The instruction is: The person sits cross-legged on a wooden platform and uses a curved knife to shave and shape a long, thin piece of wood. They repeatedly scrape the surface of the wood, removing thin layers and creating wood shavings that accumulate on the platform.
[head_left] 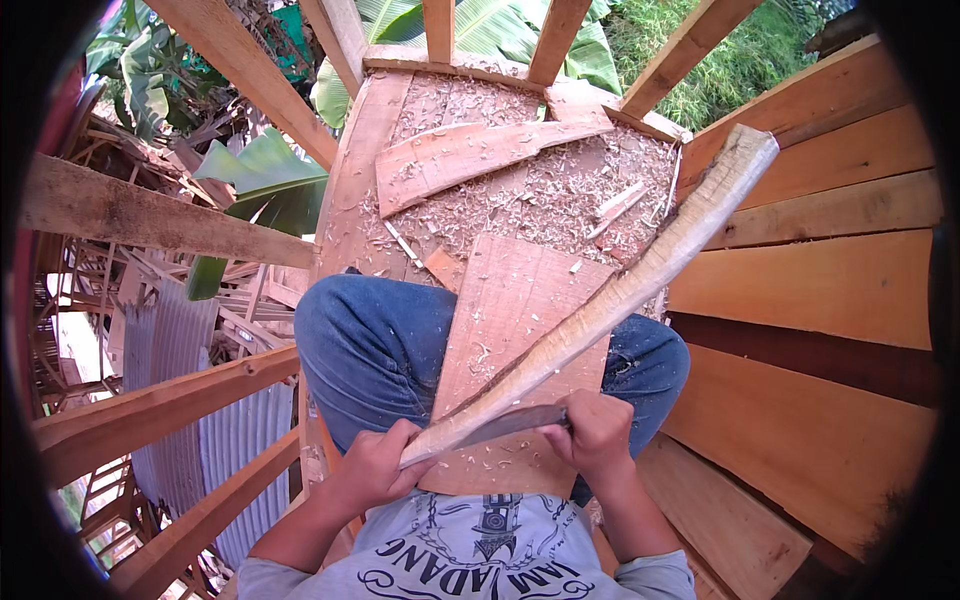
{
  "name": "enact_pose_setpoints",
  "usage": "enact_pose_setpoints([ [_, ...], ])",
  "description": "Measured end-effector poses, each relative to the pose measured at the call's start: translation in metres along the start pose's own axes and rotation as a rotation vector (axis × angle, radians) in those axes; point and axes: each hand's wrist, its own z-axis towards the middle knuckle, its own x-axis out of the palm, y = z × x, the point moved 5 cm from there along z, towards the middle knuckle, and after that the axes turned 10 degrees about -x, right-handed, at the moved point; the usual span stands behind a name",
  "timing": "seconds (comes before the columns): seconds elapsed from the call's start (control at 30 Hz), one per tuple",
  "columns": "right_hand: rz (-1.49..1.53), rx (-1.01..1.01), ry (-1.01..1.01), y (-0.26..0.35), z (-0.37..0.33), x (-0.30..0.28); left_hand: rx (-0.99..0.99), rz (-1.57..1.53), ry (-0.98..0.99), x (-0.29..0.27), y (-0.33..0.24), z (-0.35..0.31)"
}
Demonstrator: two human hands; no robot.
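A long, curved piece of pale wood (640,275) slants from my lap to the upper right, with a rough dark edge along its upper left side. My left hand (378,465) is closed around its narrow lower end. The fist of my right hand (592,430) grips a knife (515,424) with a broad dark blade; its handle is hidden in my fingers. The blade points left, and its edge lies along the wood's lower side, close to my left hand. Beneath the wood, a flat board (510,310) rests between my knees.
Shavings (465,240) cover the plank floor, where a wide offcut (480,160) and small scraps lie. Wooden rails (175,215) stand at the left and front; a plank wall (800,290) is on the right. Corrugated sheets (240,440) and debris lie beyond the left rails, banana leaves (265,175) outside.
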Motion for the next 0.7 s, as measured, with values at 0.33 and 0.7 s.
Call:
enact_pose_setpoints([
  [0.33, -0.039, 0.131, -0.076, -0.013, 0.002, -0.023, -0.071, 0.005, 0.038, 0.01, -0.018, 0.002],
  [0.7, 0.086, 0.33, -0.099, -0.02, -0.007, -0.041, -0.037, 0.031, 0.053, 0.013, -0.035, 0.001],
])
